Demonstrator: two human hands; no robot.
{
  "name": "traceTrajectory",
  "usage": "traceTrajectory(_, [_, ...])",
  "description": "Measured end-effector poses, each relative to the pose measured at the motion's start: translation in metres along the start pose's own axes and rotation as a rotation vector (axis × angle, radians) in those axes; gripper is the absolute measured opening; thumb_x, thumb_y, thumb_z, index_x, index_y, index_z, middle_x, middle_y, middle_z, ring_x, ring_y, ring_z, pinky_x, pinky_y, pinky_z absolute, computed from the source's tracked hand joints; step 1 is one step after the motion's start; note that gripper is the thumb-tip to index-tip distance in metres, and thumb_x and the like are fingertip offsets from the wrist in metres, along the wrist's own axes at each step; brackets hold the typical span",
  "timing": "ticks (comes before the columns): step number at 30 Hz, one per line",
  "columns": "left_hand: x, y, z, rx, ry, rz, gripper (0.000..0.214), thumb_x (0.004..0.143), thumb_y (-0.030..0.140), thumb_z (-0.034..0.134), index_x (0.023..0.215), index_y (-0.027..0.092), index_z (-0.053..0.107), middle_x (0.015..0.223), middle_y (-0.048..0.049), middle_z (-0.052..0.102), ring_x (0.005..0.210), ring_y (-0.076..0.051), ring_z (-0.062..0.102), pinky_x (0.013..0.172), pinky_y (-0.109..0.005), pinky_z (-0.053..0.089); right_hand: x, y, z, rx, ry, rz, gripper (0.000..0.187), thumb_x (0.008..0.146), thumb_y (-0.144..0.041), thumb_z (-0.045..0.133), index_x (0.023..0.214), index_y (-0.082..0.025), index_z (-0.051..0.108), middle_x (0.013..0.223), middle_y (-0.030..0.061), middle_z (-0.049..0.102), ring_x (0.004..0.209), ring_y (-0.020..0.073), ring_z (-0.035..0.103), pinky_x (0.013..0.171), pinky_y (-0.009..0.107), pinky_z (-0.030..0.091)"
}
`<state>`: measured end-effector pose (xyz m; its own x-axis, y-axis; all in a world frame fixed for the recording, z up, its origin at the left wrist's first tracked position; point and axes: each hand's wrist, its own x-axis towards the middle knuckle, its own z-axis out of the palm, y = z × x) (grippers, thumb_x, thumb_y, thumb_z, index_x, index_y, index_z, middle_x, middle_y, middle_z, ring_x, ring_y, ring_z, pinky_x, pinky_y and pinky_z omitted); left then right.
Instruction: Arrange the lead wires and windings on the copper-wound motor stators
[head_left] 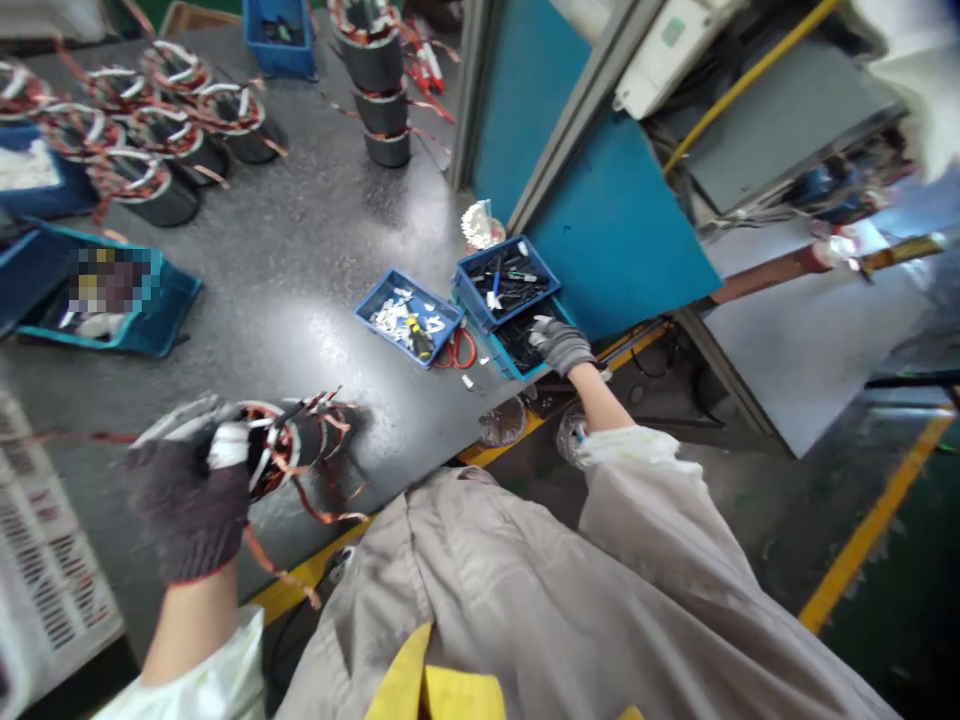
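My left hand (pixel 196 480), in a dark glove with white fingertips, is closed on a motor stator (pixel 277 455) lying on its side at the bench's front. Copper leads and a black-sleeved lead (pixel 304 405) stick out of the stator's end toward the right. My right hand (pixel 561 345), in a grey glove, reaches over the lower teal bin (pixel 517 370) of black tube-like pieces. Its fingers are bent together at the pieces; what they hold is hidden. Stacked above that bin is a blue bin (pixel 510 280) with black pieces and a blue pen.
A blue tray (pixel 409 315) holds white scraps and a yellow-black tool, with red-handled scissors (pixel 456 350) beside it. Several stators (pixel 161 195) stand at the back left, others are stacked (pixel 386 100). A teal bin (pixel 165 300) is left; a blue panel (pixel 615 230) rises right.
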<state>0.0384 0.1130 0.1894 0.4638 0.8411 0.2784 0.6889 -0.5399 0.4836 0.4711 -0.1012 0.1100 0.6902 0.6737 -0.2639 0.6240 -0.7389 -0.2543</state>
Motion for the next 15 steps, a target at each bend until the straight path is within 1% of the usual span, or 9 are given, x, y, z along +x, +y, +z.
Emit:
traceTrajectory(2, [-0.005, -0.002, 0.002, -0.010, 0.048, 0.023, 0.038, 0.094, 0.044, 0.057, 0.103, 0.016, 0.081, 0.117, -0.0161, 0.079, 0.121, -0.037, 0.070, 0.112, -0.056, 0.051, -0.015, -0.015, 0.010, 0.133, 0.016, -0.069, 0.029, 0.103, -0.038, 0.060, 0.114, -0.014, 0.073, 0.110, 0.0114, 0.078, 0.100, 0.0245, 0.074, 0.097, 0.047, 0.060])
traceTrajectory(4, [-0.010, -0.007, 0.005, -0.021, 0.069, 0.036, 0.035, 0.096, 0.039, 0.055, 0.105, 0.016, 0.079, 0.118, -0.0150, 0.079, 0.121, -0.032, 0.070, 0.113, -0.052, 0.050, -0.031, -0.047, 0.034, 0.289, -0.009, -0.171, 0.031, 0.103, -0.034, 0.056, 0.111, -0.013, 0.075, 0.103, 0.0129, 0.080, 0.091, 0.0254, 0.076, 0.089, 0.045, 0.062])
traceTrajectory(5, [-0.012, -0.010, 0.006, -0.039, 0.097, 0.027, 0.033, 0.096, 0.038, 0.054, 0.105, 0.016, 0.078, 0.118, -0.0143, 0.079, 0.123, -0.031, 0.069, 0.114, -0.050, 0.049, -0.039, -0.070, 0.049, 0.367, -0.034, -0.232, 0.031, 0.102, -0.033, 0.055, 0.110, -0.013, 0.076, 0.101, 0.0128, 0.080, 0.089, 0.0250, 0.076, 0.087, 0.043, 0.062])
traceTrajectory(6, [-0.014, -0.014, 0.007, -0.041, 0.090, 0.016, 0.031, 0.097, 0.037, 0.054, 0.107, 0.018, 0.077, 0.120, -0.0131, 0.078, 0.124, -0.029, 0.068, 0.115, -0.049, 0.048, -0.048, -0.095, 0.063, 0.441, -0.063, -0.298, 0.030, 0.101, -0.032, 0.056, 0.110, -0.014, 0.077, 0.102, 0.0118, 0.081, 0.089, 0.0241, 0.077, 0.086, 0.040, 0.063])
traceTrajectory(8, [-0.016, -0.019, 0.008, -0.044, 0.070, 0.002, 0.028, 0.098, 0.035, 0.055, 0.109, 0.020, 0.076, 0.124, -0.0114, 0.076, 0.127, -0.028, 0.066, 0.117, -0.048, 0.045, -0.061, -0.147, 0.089, 0.556, -0.104, -0.421, 0.025, 0.100, -0.030, 0.059, 0.109, -0.018, 0.079, 0.108, 0.0093, 0.081, 0.097, 0.0227, 0.077, 0.092, 0.037, 0.061])
traceTrajectory(10, [-0.018, -0.021, 0.007, -0.050, 0.051, 0.007, 0.027, 0.099, 0.035, 0.055, 0.111, 0.021, 0.075, 0.127, -0.0106, 0.075, 0.130, -0.027, 0.064, 0.118, -0.048, 0.044, -0.064, -0.193, 0.107, 0.612, -0.104, -0.497, 0.021, 0.098, -0.027, 0.064, 0.109, -0.020, 0.080, 0.113, 0.0087, 0.081, 0.106, 0.0238, 0.075, 0.100, 0.038, 0.058])
traceTrajectory(11, [-0.019, -0.022, 0.007, -0.057, 0.054, 0.014, 0.027, 0.099, 0.035, 0.055, 0.111, 0.021, 0.075, 0.127, -0.0106, 0.075, 0.130, -0.028, 0.064, 0.118, -0.048, 0.043, -0.062, -0.210, 0.112, 0.624, -0.098, -0.519, 0.020, 0.097, -0.025, 0.066, 0.109, -0.020, 0.081, 0.113, 0.0089, 0.080, 0.108, 0.0245, 0.074, 0.102, 0.038, 0.057])
traceTrajectory(13, [-0.019, -0.023, 0.006, -0.073, 0.066, 0.027, 0.027, 0.100, 0.035, 0.056, 0.110, 0.021, 0.076, 0.127, -0.0106, 0.075, 0.129, -0.028, 0.064, 0.118, -0.048, 0.044, -0.053, -0.231, 0.119, 0.633, -0.094, -0.550, 0.020, 0.095, -0.021, 0.067, 0.108, -0.019, 0.082, 0.113, 0.0094, 0.080, 0.109, 0.0253, 0.073, 0.104, 0.038, 0.055])
traceTrajectory(15, [-0.019, -0.024, 0.007, -0.094, 0.076, 0.042, 0.026, 0.100, 0.035, 0.057, 0.110, 0.021, 0.076, 0.127, -0.0107, 0.075, 0.129, -0.028, 0.064, 0.118, -0.048, 0.044, -0.045, -0.238, 0.120, 0.636, -0.104, -0.576, 0.019, 0.095, -0.019, 0.067, 0.107, -0.018, 0.082, 0.111, 0.0095, 0.080, 0.107, 0.0250, 0.073, 0.103, 0.038, 0.055])
